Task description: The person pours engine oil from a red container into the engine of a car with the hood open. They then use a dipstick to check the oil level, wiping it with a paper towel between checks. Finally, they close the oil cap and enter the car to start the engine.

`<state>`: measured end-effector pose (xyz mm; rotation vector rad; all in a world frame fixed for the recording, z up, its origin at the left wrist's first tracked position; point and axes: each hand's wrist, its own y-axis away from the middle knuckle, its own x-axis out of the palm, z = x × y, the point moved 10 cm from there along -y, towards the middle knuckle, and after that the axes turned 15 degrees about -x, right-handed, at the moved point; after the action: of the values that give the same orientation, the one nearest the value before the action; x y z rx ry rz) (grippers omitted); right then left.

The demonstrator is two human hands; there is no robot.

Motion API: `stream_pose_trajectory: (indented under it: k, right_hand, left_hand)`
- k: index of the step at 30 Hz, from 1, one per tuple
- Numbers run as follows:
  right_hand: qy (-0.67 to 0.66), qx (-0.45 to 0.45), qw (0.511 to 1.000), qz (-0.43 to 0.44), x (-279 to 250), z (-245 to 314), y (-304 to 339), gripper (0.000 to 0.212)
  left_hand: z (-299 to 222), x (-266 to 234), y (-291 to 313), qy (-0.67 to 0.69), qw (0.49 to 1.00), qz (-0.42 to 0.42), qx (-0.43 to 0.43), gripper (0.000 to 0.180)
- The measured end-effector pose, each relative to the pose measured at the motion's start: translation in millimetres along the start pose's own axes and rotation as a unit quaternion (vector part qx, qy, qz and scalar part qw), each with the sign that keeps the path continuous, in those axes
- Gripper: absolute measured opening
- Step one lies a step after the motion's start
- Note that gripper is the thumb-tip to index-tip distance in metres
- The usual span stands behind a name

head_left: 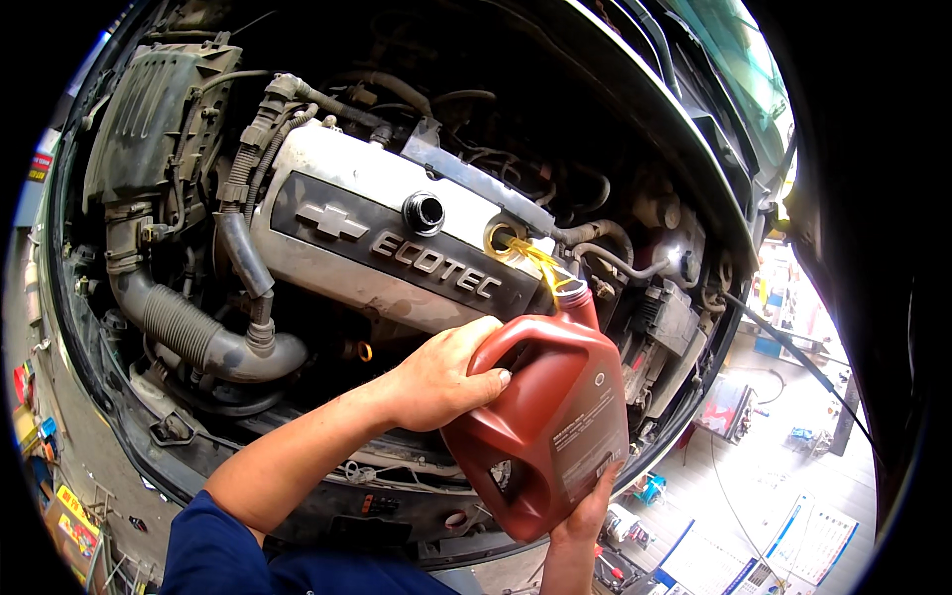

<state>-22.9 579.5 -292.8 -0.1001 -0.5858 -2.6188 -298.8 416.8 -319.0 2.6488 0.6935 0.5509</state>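
A red-brown plastic oil jug (585,382) is tilted over the engine, its neck pointing away from me. My left hand (448,375) is closed around the jug's top handle. Low on the jug, my right hand (587,511) holds it near its base; some of those fingers are hidden behind it. Yellow oil (540,261) streams from the mouth into the round filler opening (499,236) in the engine cover (332,159). The cover is silver with a dark raised-letter panel. On it, left of the opening, is a black round cap-like part (424,213) with a hollow middle.
A ribbed black air hose (178,322) and an air filter box (159,124) fill the left of the bay. A yellow dipstick loop (364,351) shows below the cover. At right, a thin dark rod (793,347) slants past the bay; papers (818,540) lie beyond.
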Motion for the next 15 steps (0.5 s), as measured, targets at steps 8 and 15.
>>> stream_pose_trajectory:
  k: [8,15]
  right_hand:
    - [0.005,0.000,1.000,0.000,-1.6,1.2,0.2,0.077]
    - [0.016,-0.002,1.000,0.003,-2.2,2.6,0.3,0.078]
  left_hand:
    - [5.9,-0.4,-2.4,-0.010,1.000,-0.001,-0.002,0.060]
    - [5.7,0.2,-2.2,-0.006,1.000,0.004,-0.011,0.062]
